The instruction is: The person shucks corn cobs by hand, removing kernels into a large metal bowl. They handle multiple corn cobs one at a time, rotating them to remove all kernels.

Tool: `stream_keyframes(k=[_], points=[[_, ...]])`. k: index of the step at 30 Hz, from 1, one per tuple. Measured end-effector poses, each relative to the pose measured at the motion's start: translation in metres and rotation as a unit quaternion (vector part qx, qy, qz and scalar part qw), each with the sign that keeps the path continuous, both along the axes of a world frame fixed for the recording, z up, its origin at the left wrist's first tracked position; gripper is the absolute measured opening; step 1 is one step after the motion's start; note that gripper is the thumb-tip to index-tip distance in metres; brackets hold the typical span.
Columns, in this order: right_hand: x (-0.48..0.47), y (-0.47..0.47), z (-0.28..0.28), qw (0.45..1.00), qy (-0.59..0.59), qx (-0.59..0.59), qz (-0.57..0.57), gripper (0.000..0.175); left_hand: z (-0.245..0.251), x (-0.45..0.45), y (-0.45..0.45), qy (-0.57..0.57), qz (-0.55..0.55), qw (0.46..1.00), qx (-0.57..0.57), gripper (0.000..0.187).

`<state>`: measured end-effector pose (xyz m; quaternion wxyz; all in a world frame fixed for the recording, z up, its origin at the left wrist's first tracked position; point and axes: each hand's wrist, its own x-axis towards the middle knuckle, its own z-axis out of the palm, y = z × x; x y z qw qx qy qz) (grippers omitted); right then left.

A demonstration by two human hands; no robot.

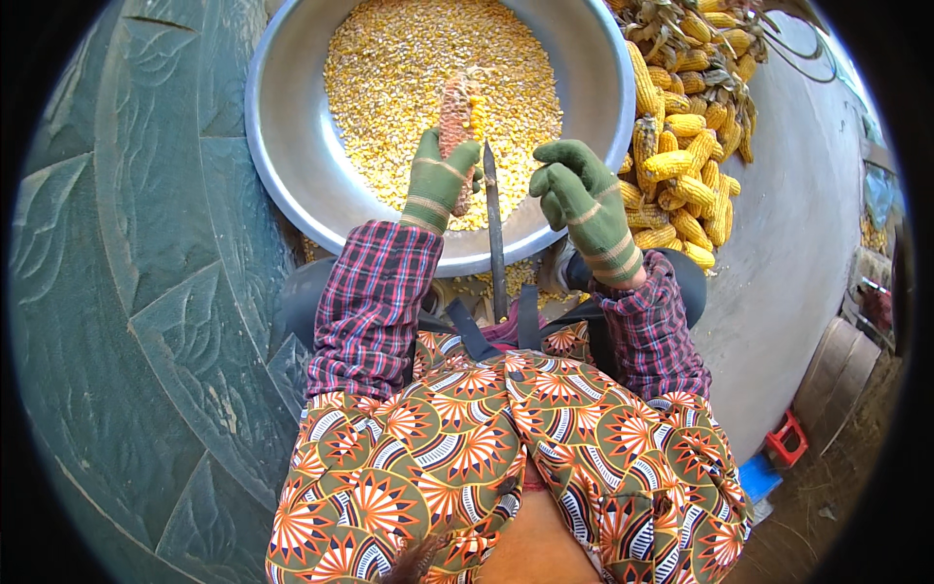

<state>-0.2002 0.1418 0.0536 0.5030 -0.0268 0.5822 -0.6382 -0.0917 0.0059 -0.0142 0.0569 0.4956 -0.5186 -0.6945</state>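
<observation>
My left hand, in a green knit glove, grips a corn cob above the basin. Most of the cob is bare and reddish; a strip of yellow kernels stays along its right side. Just right of this hand, a dark pointed bar runs from between my knees over the basin's near rim. My right hand, gloved alike, hovers over the basin's right rim with fingers loosely curled. Its palm is hidden, and nothing sticks out of it. Loose kernels cover the floor of the wide metal basin.
Husked ears of corn lie heaped against the basin's right side, some with dry husks. Spilled kernels lie below the near rim. Dark green sheeting spreads at left. A red plastic object stands at lower right.
</observation>
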Motion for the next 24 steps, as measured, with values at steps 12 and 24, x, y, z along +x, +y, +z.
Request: stream_keyframes(k=[12, 24], points=[[-0.033, 0.007, -0.029, 0.997, 0.044, -0.055, -0.028, 0.016, -0.095, 0.013, -0.001, -0.18, -0.052, 0.973, -0.133, 0.063], [-0.032, 0.003, -0.083, 0.971, 0.234, 0.02, 0.039, 0.014, -0.123, 0.012, -0.006, -0.215, 0.02, 0.976, -0.036, 0.043]])
